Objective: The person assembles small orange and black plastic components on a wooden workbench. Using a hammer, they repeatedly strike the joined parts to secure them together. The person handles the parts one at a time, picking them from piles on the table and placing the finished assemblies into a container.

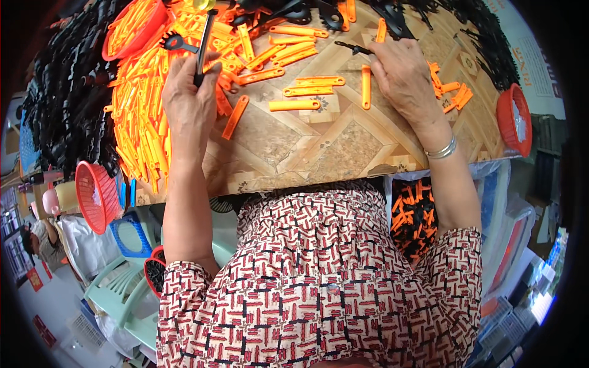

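Observation:
My left hand (189, 92) is closed around a dark, shiny rod (207, 40) that stands up from the fist. Beside it, a black utensil head with a toothed edge (174, 42) has its thin neck reaching toward the rod; whether the hand grips it too, I cannot tell. My right hand (402, 73) pinches a slim black piece (353, 47) that points left from the fingertips. An orange handle (381, 30) sticks up just beyond those fingers, and another orange handle (366, 88) lies on the table next to the hand.
A big heap of orange handles (138, 110) covers the table's left side, beside dark parts (67, 104). Red baskets stand at the back left (132, 30), front left (98, 196) and right (514, 119). Below the table edge (294, 178), a container holds orange and black pieces (412, 214).

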Action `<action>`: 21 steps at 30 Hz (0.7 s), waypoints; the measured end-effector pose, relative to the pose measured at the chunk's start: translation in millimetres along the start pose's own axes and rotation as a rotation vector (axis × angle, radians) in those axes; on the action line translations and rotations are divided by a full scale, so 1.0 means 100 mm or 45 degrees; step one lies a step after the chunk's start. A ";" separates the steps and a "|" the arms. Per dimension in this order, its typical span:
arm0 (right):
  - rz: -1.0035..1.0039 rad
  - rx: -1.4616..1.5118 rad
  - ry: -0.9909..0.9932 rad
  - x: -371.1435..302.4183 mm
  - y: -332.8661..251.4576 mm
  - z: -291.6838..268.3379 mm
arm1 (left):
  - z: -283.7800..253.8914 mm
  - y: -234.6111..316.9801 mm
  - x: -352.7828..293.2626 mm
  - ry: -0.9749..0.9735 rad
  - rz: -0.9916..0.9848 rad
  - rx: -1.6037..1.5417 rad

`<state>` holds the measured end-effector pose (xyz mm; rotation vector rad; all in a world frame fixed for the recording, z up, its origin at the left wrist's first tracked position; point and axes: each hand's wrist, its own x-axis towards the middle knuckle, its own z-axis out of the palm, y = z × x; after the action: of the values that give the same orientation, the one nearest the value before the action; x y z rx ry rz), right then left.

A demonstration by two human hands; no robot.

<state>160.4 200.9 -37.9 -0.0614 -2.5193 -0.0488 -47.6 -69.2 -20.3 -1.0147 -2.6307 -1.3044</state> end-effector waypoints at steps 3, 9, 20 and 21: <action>0.010 -0.128 -0.093 0.04 -0.07 -0.06 | -0.02 -0.23 0.22 0.128 0.177 0.155; 0.097 -0.252 -0.023 0.07 -0.03 0.00 | -0.06 -0.34 0.37 -0.007 0.350 0.676; 0.164 0.483 -0.090 0.10 -0.59 -0.26 | 0.01 0.47 -0.13 -0.051 0.565 -0.144; 0.218 0.618 -0.048 0.11 -0.69 -0.30 | 0.00 0.66 -0.26 -0.262 0.437 -0.394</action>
<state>165.3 131.2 -9.1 -0.0806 -2.4829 0.6333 10.6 -54.4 17.8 -1.6381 -2.2746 -1.6202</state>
